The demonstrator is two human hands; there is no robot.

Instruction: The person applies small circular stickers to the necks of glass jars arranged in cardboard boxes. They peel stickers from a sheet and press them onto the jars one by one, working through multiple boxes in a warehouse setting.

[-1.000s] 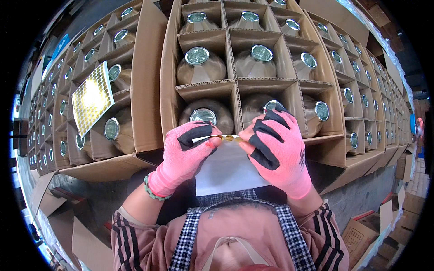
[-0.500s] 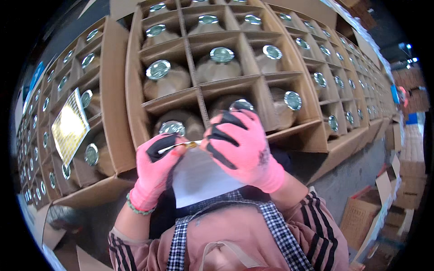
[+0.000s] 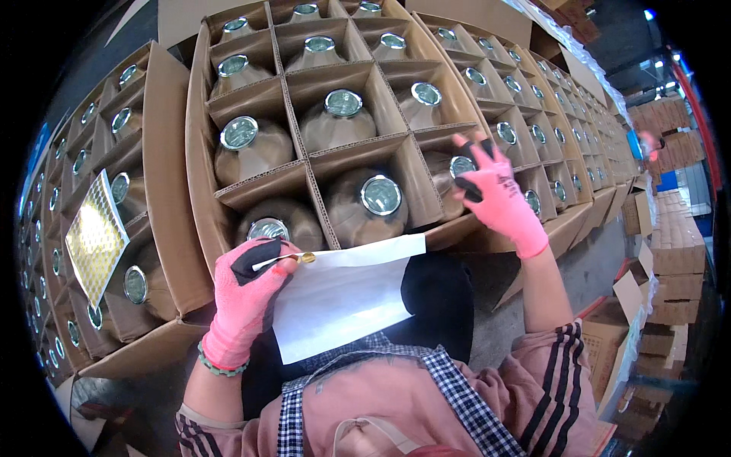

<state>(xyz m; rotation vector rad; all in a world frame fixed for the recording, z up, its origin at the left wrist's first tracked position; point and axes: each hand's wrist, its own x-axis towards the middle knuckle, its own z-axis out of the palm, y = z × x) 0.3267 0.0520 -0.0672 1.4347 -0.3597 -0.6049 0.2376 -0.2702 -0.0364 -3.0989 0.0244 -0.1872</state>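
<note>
My left hand [image 3: 247, 293], in a pink and black glove with bare fingertips, pinches the edge of a white sheet [image 3: 343, 293] that hangs over my lap. A small gold sticker [image 3: 307, 257] curls up at the sheet's edge beside my thumb. My right hand [image 3: 499, 194], gloved alike, has its fingers spread over the near right compartment of the divided carton [image 3: 199, 152]. Its fingers are close to the rim of a clear glass bottle [image 3: 462, 167]; whether they touch it I cannot tell. Another bottle [image 3: 379, 196] stands in the near middle compartment.
On the left, another divided carton [image 3: 164, 175] holds more bottles, with a gold patterned sheet [image 3: 97, 240] lying across it. More filled cartons [image 3: 525, 145] run off to the right. Stacked boxes [image 3: 678, 244] and a person [image 3: 649, 145] are farther right.
My right hand has left the sheet and moved right to the near right bottle, its fingers now spread. The left hand keeps the sheet, which is now more in sight.
</note>
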